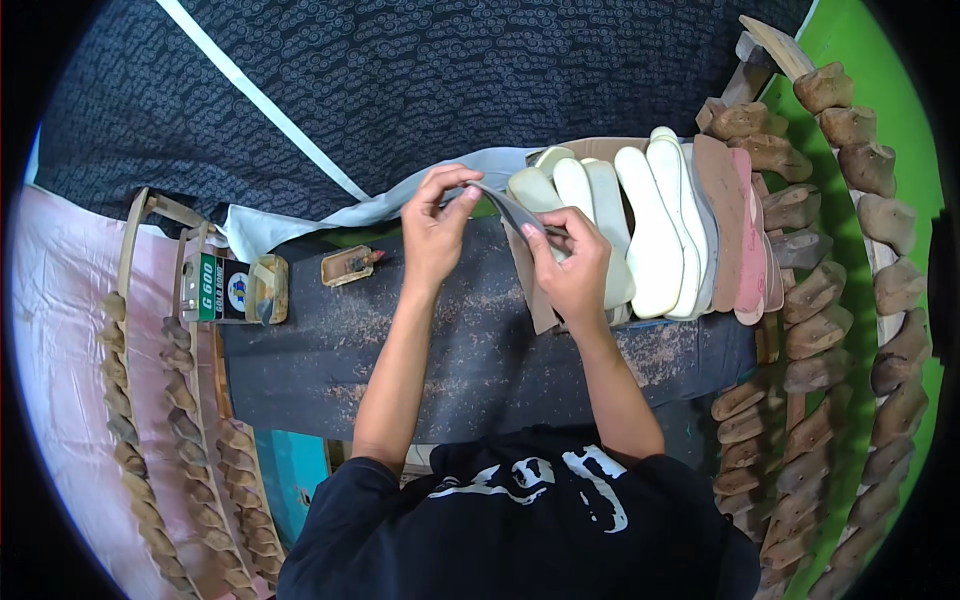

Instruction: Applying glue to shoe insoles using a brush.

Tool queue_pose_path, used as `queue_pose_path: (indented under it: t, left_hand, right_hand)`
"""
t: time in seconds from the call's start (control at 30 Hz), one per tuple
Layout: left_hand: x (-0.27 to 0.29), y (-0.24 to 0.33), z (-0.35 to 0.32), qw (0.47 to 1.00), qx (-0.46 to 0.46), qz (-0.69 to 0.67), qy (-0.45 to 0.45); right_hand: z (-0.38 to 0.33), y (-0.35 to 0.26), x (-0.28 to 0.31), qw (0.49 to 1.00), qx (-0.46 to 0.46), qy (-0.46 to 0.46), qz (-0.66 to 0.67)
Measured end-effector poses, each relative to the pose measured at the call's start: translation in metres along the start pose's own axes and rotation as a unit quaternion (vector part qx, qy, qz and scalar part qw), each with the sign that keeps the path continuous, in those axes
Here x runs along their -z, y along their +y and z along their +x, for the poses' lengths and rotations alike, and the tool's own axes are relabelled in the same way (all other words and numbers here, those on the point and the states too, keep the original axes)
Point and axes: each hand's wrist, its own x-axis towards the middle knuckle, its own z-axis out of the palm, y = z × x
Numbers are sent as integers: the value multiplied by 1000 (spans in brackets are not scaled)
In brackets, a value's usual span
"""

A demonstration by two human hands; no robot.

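Note:
A thin grey insole [510,208] is bent into an arch between my two hands, above the middle of the dark-covered table. My left hand [438,222] pinches its left end between thumb and fingers. On the other end, my right hand [576,262] closes with the thumb on top; some of its fingers are hidden. Right beside and partly behind my right hand lies a spread of cream insoles [640,205], overlapping in a row, with brown and pink pieces [745,235] at the right end.
Crumbs and shavings [650,360] are scattered over the dark table cover [290,370]. A small open box [340,268] with something inside lies left of centre. Further left stands a rectangular tin [208,290] beside a yellowish container [268,275]. Racks of wooden shoe lasts [820,330] flank both sides.

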Motion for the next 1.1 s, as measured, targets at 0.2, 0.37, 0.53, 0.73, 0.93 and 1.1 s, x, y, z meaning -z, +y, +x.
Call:
queue_pose_path:
  t: [0.2, 0.37, 0.53, 0.73, 0.93, 1.1]
  left_hand:
    - [79, 16, -54, 976, -10, -213, 36]
    - [176, 6, -140, 932, 65, -343, 94]
    - [256, -21, -238, 893, 179, -381, 162]
    - [332, -50, -322, 844, 241, -421, 229]
    - [367, -69, -330, 926, 298, -129, 191]
    - [368, -82, -318, 941, 324, 5, 101]
  right_hand:
    - [-40, -29, -8, 990, 112, -38, -81]
    - [-106, -27, -42, 982, 91, -94, -135]
    - [-214, 10, -105, 941, -299, -132, 85]
    - [-290, 25, -161, 933, -318, -165, 34]
    - [-298, 43, -192, 938, -325, -117, 7]
    - [-292, 63, -201, 941, -327, -85, -6]
